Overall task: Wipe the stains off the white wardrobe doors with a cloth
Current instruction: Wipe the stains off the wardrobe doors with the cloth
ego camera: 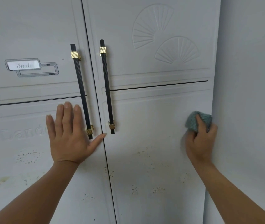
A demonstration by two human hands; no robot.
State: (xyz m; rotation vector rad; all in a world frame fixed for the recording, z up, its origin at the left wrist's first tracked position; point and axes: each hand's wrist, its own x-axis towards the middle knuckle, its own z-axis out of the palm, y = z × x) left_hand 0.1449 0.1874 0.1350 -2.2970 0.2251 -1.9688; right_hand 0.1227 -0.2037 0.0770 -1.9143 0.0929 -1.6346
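Note:
Two white wardrobe doors fill the view, the left door [23,38] and the right door [152,123], both shut. My left hand [68,135] lies flat on the left door with straight, spread fingers, beside the lower end of its black handle [81,91]. My right hand [199,143] grips a bunched teal cloth [199,120] and holds it against the right door near that door's right edge. Brownish speckled stains [144,159] dot the lower part of the right door, and more stains [27,156] mark the lower left door.
The right door carries its own black handle with gold caps [106,88]. A silver nameplate [23,65] sits on the upper left door. Embossed fan patterns [160,34] decorate the upper right door. A plain grey wall [249,78] meets the wardrobe on the right.

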